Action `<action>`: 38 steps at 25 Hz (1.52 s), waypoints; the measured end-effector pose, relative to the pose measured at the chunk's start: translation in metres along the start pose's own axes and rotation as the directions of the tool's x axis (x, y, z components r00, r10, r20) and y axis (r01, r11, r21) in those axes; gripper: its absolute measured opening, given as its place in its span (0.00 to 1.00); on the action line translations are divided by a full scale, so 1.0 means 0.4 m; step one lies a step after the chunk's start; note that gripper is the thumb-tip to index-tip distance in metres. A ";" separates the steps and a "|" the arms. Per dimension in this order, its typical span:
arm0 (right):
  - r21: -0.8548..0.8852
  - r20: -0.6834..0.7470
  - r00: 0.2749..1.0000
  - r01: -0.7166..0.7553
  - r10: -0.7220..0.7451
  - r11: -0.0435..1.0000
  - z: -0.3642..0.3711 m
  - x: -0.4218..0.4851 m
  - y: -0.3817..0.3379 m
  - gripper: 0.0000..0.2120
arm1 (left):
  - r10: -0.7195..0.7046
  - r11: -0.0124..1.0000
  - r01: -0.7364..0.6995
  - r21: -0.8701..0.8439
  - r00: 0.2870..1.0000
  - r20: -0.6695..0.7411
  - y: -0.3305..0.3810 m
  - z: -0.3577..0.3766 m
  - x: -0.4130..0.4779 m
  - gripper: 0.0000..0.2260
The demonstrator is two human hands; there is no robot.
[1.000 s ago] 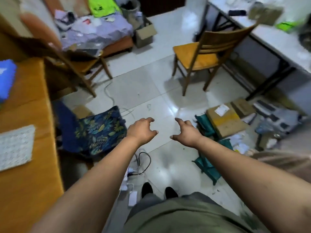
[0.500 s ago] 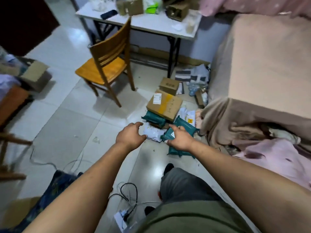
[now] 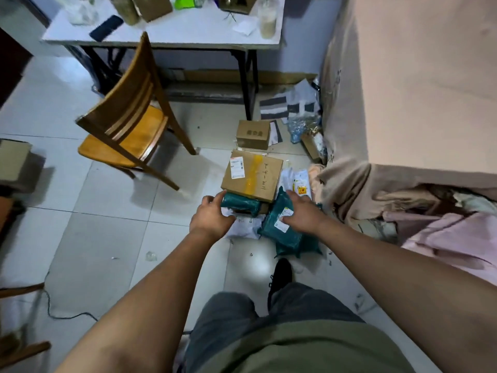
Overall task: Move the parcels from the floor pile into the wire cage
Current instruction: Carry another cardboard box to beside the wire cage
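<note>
A pile of parcels lies on the tiled floor ahead of me. On top sits a large cardboard box (image 3: pixel 252 175) with yellow tape and a white label. A smaller cardboard box (image 3: pixel 252 133) stands behind it. Green plastic mailers lie under and in front: one (image 3: pixel 240 202) beneath the big box, another (image 3: pixel 282 227) to the right. White mailers (image 3: pixel 295 179) lie at the right of the box. My left hand (image 3: pixel 212 216) reaches to the box's near left corner with fingers loosely spread. My right hand (image 3: pixel 302 211) hovers over the right green mailer, fingers extended. The wire cage is out of view.
A wooden chair (image 3: pixel 126 122) stands to the left of the pile. A white table (image 3: pixel 166 30) with clutter is behind it. A bed draped in beige cloth (image 3: pixel 403 103) borders the pile on the right. A cable (image 3: pixel 67 313) trails on the floor at left.
The view has swung from the left side of the room to the parcel pile. Both hands have moved forward and down to the parcels, still holding nothing.
</note>
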State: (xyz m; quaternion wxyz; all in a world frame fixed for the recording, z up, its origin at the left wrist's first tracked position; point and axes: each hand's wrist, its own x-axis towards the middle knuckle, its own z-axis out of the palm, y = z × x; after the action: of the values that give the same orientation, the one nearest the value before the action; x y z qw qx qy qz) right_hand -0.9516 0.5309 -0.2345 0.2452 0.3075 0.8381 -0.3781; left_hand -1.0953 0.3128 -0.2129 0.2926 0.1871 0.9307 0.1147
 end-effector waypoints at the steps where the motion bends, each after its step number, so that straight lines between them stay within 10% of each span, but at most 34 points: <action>1: 0.005 -0.008 1.000 0.008 -0.008 1.000 -0.013 0.027 -0.012 0.42 | -0.019 0.998 0.019 -0.057 1.000 0.015 -0.001 -0.010 0.028 0.34; 20: 0.175 -0.070 0.953 -0.281 0.296 0.944 0.148 0.872 0.040 0.52 | 0.062 0.951 -0.142 0.275 0.958 0.280 -0.174 0.146 0.988 0.51; 38: 0.223 -0.235 0.947 -0.167 0.219 0.960 0.430 1.310 0.303 0.58 | 0.136 0.990 -0.128 -0.058 0.974 0.180 -0.298 0.621 1.382 0.52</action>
State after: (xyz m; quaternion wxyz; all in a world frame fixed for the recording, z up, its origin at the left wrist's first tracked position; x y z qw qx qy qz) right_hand -1.1978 0.6325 -0.7322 0.1380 0.4581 0.7861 -0.3914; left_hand -1.4021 0.4605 -0.7282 0.3729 0.2515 0.8825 0.1375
